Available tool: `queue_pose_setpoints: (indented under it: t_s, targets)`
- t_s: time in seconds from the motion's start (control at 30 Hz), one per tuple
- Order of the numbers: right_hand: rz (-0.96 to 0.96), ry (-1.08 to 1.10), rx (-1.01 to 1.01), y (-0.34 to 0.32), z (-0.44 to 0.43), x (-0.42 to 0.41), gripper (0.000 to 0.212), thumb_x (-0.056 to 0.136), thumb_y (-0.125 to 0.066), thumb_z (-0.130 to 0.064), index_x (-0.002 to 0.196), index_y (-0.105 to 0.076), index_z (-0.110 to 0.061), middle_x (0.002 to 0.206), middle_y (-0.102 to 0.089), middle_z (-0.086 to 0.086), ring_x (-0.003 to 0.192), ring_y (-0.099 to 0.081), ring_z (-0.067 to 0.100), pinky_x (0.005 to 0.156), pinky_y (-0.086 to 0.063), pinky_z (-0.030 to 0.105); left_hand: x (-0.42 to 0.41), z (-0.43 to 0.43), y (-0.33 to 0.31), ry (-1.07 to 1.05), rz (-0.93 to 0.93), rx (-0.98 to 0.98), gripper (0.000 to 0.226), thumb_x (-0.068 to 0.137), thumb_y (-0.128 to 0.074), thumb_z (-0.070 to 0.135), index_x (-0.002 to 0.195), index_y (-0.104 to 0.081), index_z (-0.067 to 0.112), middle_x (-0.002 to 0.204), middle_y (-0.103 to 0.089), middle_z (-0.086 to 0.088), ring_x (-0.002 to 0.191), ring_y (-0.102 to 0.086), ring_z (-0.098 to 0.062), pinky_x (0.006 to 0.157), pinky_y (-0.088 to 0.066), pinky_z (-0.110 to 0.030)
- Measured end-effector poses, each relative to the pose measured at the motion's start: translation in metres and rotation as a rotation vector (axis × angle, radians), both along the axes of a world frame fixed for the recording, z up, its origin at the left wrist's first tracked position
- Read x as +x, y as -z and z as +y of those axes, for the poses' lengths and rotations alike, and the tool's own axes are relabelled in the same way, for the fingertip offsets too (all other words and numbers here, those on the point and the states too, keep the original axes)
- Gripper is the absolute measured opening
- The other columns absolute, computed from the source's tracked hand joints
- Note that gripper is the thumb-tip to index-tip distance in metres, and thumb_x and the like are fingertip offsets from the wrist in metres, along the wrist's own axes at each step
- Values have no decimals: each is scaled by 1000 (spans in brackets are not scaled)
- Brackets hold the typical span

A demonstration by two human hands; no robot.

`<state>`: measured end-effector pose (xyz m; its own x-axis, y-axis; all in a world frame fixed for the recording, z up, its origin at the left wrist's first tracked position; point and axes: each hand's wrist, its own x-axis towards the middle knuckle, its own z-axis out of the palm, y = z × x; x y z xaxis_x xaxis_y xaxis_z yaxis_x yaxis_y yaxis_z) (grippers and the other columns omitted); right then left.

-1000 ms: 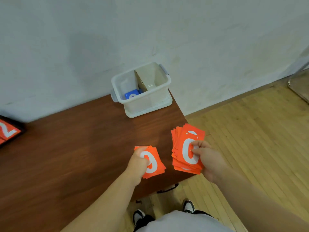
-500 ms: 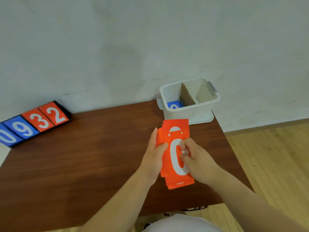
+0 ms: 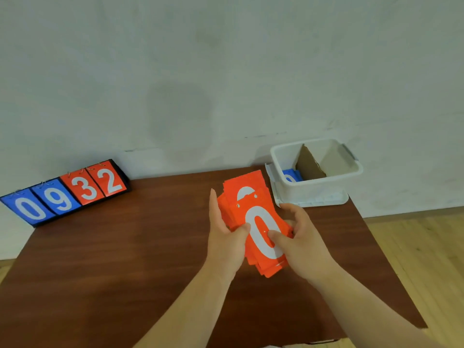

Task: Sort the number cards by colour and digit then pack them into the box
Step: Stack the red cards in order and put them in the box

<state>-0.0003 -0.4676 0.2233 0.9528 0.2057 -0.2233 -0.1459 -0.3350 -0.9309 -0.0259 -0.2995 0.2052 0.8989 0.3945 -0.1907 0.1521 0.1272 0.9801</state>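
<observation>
the stack of orange number cards (image 3: 266, 202) is held upright and a little tilted above the middle of the brown worktop (image 3: 125, 259), caught between both grips. the left grip (image 3: 226, 237) lies along the stack's left edge with its fingers straight up behind the cards and its thumb pressed onto the front card, so it pinches the stack. the right grip (image 3: 303, 244) curls round the right edge, thumb laid on the white zero of the front card. the cards are fanned unevenly (a second white digit peeps out behind the top one).

the white box (image 3: 316, 190) stands at the worktop's far right corner, just beyond the right grip and apart from the stack. a cardboard divider (image 3: 310, 167) splits it, and a blue card (image 3: 291, 175) sits in the left compartment. a flip scoreboard (image 3: 67, 192) reading 0 9 3 2 stands at the far left edge, by the wall.
</observation>
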Motion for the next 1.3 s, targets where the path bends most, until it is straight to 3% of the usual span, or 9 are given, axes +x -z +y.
queue_pose_setpoints:
  t_s: [0.1, 0.23, 0.37, 0.47, 0.6, 0.77, 0.97, 1.1, 1.3]
  targets:
    - [-121, -125, -223, -11, 5, 10, 57, 91, -69, -31, 135, -37, -46, 115, -64, -16, 99, -67, 4, 80, -57, 23, 5, 40, -10, 6, -13, 217, 105, 86, -78, 12, 153, -9, 55, 142, -47, 4, 117, -61, -9, 89, -57, -28]
    - [-231, -360, -543, -23, 16, 21, 54, 95, -63, -37, 136, -31, -51, 130, -59, -15, 117, -60, 11, 95, -50, 25, 15, 86, -27, 270, -49, 676, 100, 85, -78, 33, 151, -8, 60, 153, -21, 20, 133, -37, 1, 103, -38, -23]
    - [-233, -398, -588, -11, 34, 28, 49, 96, -61, -37, 135, -35, -50, 136, -58, -14, 121, -58, 10, 97, -48, 25, 23, 102, -19, 618, -46, 892, 68, 89, -71, 23, 147, -43, 47, 142, -48, 19, 128, -46, 3, 112, -39, -27]
    - [-197, -380, -626, 10, 40, 35, 45, 96, -61, -39, 134, -40, -51, 134, -59, -15, 118, -60, 10, 94, -53, 25, 24, 111, 10, 607, 24, 893, 50, 91, -65, 17, 135, -58, 41, 135, -58, 19, 125, -51, 0, 110, -40, -25]
    - [-189, -430, -663, 38, 52, 51, 45, 98, -58, -41, 140, -41, -48, 137, -59, -14, 119, -61, 12, 92, -54, 24, 31, 113, 46, 542, 2, 941, 55, 97, -60, 20, 145, -47, 43, 141, -52, 17, 128, -44, 2, 112, -39, -25]
    - [-310, -435, -737, 66, 65, 95, 48, 100, -55, -39, 146, -42, -44, 144, -53, -16, 128, -54, 10, 107, -45, 28, 57, 116, 85, 458, -88, 1024, 49, 100, -58, 23, 145, -49, 42, 125, -52, 15, 114, -54, -5, 92, -52, -26]
    - [-414, -458, -793, 138, 65, 130, 45, 100, -52, -39, 144, -42, -44, 131, -58, -18, 118, -56, 5, 98, -46, 21, 80, 111, 154, 360, -90, 1018, 42, 100, -58, 21, 140, -58, 33, 127, -51, 14, 115, -49, -1, 91, -47, -16]
    - [-395, -468, -810, 177, 61, 136, 45, 100, -52, -41, 144, -40, -44, 126, -58, -15, 110, -57, 5, 87, -47, 19, 76, 106, 199, 329, 8, 936, 53, 101, -55, 26, 148, -42, 46, 133, -43, 14, 117, -43, 1, 91, -35, -6]
    - [-470, -485, -754, 168, 56, 144, 39, 99, -53, -39, 138, -52, -41, 121, -61, -17, 107, -60, 7, 83, -49, 18, 87, 101, 188, 262, 4, 905, 43, 101, -54, 26, 139, -48, 44, 126, -39, 20, 112, -37, 14, 80, -38, 3]
